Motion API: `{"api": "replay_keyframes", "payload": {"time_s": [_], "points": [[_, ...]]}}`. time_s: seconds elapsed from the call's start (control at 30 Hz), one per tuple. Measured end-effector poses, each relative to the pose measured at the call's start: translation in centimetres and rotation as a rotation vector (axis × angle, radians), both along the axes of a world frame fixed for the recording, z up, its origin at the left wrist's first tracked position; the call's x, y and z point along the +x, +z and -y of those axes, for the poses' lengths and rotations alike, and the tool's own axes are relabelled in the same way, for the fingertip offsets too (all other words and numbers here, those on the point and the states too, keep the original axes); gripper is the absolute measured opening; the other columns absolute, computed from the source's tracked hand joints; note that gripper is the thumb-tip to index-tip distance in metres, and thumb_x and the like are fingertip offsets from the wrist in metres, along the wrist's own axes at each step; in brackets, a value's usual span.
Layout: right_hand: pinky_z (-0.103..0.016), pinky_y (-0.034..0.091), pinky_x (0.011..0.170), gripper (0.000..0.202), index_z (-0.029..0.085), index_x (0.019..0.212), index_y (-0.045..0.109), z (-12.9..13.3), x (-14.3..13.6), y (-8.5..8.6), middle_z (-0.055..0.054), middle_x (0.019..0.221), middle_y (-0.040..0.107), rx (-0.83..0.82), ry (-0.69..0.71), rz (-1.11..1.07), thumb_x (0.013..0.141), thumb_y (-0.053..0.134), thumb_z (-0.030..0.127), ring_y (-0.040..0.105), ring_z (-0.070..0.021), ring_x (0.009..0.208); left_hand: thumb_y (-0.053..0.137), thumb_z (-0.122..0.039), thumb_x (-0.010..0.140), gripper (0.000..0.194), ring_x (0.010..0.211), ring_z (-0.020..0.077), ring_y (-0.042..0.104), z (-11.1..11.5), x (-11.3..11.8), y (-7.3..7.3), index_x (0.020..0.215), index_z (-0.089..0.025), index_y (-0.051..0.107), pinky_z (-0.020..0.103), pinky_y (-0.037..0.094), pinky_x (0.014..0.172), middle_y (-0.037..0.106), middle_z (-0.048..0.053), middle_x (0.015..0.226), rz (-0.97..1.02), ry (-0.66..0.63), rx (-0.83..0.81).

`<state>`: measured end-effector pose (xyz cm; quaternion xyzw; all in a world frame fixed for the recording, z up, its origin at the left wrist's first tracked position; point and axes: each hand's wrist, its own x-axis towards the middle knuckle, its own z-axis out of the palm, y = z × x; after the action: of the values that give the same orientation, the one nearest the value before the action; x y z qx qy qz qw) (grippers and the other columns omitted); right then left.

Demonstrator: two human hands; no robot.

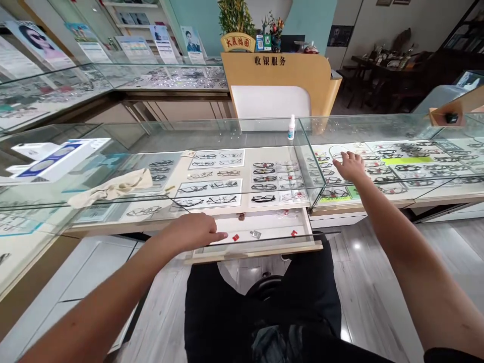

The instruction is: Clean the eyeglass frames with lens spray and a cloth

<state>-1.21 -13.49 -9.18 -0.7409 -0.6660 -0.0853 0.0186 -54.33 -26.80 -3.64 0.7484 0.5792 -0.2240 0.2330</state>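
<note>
Two hands at a glass table with glasses on display.

Nearest, the left hand [196, 233] lies on the near edge of the pulled-out drawer [264, 248], fingers together and curled down on the rim, holding nothing else. In the drawer lie small red tags [235, 237] and one grey piece [255, 234]. Farther, the right hand [350, 165] rests flat on the glass top [378, 128] of the right part of the table, fingers a little spread, above rows of glasses [381, 171]. Left on the glass lie a beige cloth [113, 188] and a white box [56, 160]. At the far edge stands a small spray bottle [291, 127].
</note>
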Motion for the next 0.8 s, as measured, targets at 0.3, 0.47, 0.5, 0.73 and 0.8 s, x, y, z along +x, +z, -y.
{"api": "replay_keyframes", "payload": {"time_s": [0.3, 0.47, 0.5, 0.73, 0.8], "points": [[-0.072, 0.031, 0.135, 0.090, 0.016, 0.179, 0.036, -2.6, 1.5, -1.7, -0.021, 0.187, 0.034, -0.054, -0.118, -0.221, 0.109, 0.023, 0.072, 0.035, -0.0498, 0.167, 0.056, -0.039, 0.107, 0.035, 0.138, 0.0327, 0.069, -9.5, 15.7, -10.4, 0.129, -0.024, 0.077, 0.047, 0.053, 0.116, 0.076, 0.010, 0.147, 0.447, -0.369, 0.314], [-0.069, 0.032, 0.135, 0.088, 0.015, 0.176, 0.041, -2.9, 1.7, -1.9, -0.021, 0.186, 0.035, -0.058, -0.130, -0.208, 0.110, 0.024, 0.070, 0.032, -0.0486, 0.168, 0.065, -0.042, 0.104, 0.040, 0.167, 0.0389, 0.042, -15.4, 20.9, -16.2, 0.135, -0.020, 0.080, 0.057, 0.034, 0.138, 0.056, 0.012, 0.174, 0.348, -0.464, 0.475], [-0.069, 0.031, 0.135, 0.088, 0.015, 0.176, 0.041, -2.9, 1.7, -1.9, -0.021, 0.186, 0.035, -0.058, -0.130, -0.212, 0.110, 0.025, 0.070, 0.032, -0.0486, 0.168, 0.067, -0.044, 0.103, 0.042, 0.168, 0.0399, 0.040, -16.4, 21.5, -17.0, 0.134, -0.020, 0.080, 0.057, 0.033, 0.138, 0.056, 0.012, 0.174, 0.338, -0.475, 0.474], [-0.069, 0.032, 0.135, 0.087, 0.014, 0.176, 0.041, -3.0, 1.5, -1.9, -0.021, 0.186, 0.037, -0.050, -0.130, -0.210, 0.110, 0.027, 0.069, 0.032, -0.0477, 0.168, 0.073, -0.046, 0.095, 0.036, 0.147, 0.0409, 0.058, -19.4, 23.7, -19.5, 0.116, -0.019, 0.084, 0.057, 0.036, 0.131, 0.076, 0.015, 0.143, 0.353, -0.527, 0.469], [-0.070, 0.033, 0.134, 0.087, 0.015, 0.176, 0.041, -2.9, 1.5, -1.9, -0.021, 0.185, 0.038, -0.047, -0.126, -0.202, 0.110, 0.025, 0.070, 0.033, -0.0479, 0.167, 0.072, -0.043, 0.095, 0.032, 0.138, 0.0401, 0.063, -19.7, 24.1, -19.5, 0.109, -0.018, 0.084, 0.056, 0.040, 0.125, 0.078, 0.016, 0.131, 0.354, -0.529, 0.473]]}}
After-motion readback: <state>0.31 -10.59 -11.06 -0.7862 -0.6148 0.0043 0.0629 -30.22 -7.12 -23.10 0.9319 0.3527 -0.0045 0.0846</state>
